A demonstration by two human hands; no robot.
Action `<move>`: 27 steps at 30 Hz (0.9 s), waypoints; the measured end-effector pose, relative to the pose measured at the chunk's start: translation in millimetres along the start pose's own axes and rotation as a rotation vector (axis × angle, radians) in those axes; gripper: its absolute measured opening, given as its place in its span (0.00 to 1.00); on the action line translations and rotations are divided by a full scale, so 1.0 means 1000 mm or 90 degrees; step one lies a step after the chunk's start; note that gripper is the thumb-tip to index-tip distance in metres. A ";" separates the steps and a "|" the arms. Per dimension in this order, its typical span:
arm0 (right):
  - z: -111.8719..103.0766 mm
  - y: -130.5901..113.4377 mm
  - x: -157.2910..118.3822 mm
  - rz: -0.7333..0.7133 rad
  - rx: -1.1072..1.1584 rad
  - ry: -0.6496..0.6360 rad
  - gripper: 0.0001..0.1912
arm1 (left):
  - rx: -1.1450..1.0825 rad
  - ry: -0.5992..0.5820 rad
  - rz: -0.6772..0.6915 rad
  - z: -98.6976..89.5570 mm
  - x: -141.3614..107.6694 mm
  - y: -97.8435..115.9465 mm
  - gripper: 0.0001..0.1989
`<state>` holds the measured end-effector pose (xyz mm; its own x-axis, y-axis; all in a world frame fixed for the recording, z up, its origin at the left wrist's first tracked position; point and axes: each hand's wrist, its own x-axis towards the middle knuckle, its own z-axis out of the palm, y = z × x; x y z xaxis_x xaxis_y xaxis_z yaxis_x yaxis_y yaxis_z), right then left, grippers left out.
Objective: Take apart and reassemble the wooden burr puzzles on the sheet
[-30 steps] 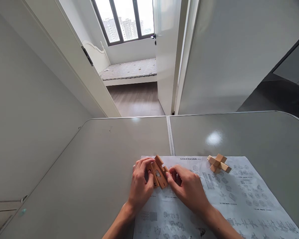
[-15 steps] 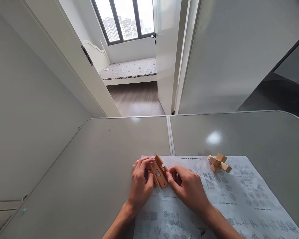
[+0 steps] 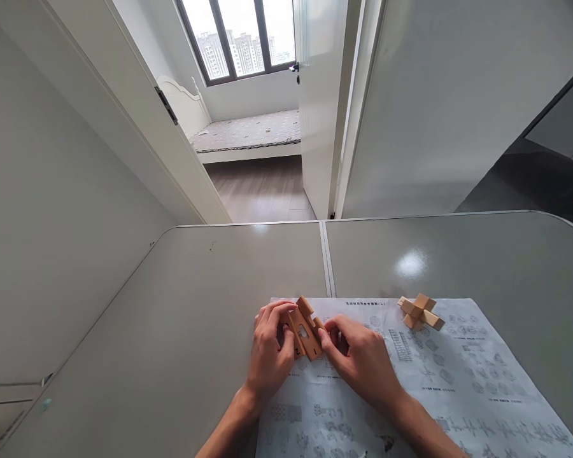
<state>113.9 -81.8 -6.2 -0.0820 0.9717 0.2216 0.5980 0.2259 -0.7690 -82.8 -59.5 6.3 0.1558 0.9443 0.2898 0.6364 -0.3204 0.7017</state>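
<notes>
Several flat wooden puzzle pieces (image 3: 309, 340) with notches and small marks lie side by side at a slant between my hands, above the printed sheet. My left hand (image 3: 273, 343) is closed on the left piece, fingers over its top and thumb along its near side. On the other side, my right hand (image 3: 358, 350) pinches the rightmost piece between thumb and curled fingers. A small gap shows in the middle of the pieces. Farther right, an assembled wooden burr puzzle (image 3: 420, 312) rests on the sheet, touched by neither hand.
The large printed instruction sheet (image 3: 410, 394) with diagrams lies on the grey table (image 3: 219, 305). A pale seam strip (image 3: 325, 261) crosses the tabletop. Beyond the table's far edge, an open door (image 3: 319, 108) leads to a room with a bed (image 3: 253, 130) and a window.
Almost nothing differs. The pieces between my hands have shifted very slightly, with the marks on their near ends showing a little more clearly.
</notes>
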 end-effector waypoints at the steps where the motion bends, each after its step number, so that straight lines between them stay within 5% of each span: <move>1: 0.000 0.000 0.000 0.000 -0.001 0.000 0.15 | 0.000 0.002 0.000 0.000 0.000 0.000 0.20; 27: 0.001 0.000 0.000 0.005 0.008 0.011 0.10 | 0.001 0.004 0.004 0.000 -0.001 0.000 0.20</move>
<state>113.5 -81.5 -6.7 -0.0634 0.9722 0.2256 0.5888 0.2189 -0.7781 -83.0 -60.0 6.0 0.1558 0.9416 0.2987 0.6369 -0.3268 0.6982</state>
